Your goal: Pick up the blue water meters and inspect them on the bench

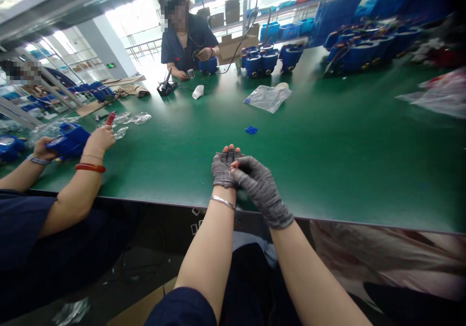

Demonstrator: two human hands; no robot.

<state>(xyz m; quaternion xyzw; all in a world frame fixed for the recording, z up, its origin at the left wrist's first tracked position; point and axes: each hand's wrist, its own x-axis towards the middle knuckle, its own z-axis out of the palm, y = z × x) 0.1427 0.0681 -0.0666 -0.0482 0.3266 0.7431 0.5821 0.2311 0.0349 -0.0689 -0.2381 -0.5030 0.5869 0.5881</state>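
Note:
My left hand [223, 171], in a grey fingerless glove, is palm up above the near edge of the green table [174, 146]. Its fingers are stretched out, and whether anything small lies in the palm is hidden. Over that palm, my right hand [260, 187], gloved alike, has its thumb and fingertips pinched together; I cannot make out what is between them. A small pile of blue pieces [251, 130] lies on the table just beyond my hands.
Behind the pile lies a clear plastic bag [267, 98]. Blue meter-like units [259, 62] stand farther back. At left, a co-worker's hands hold a blue unit [71, 140] and a red tool [111, 118]. Another person [187, 39] works opposite.

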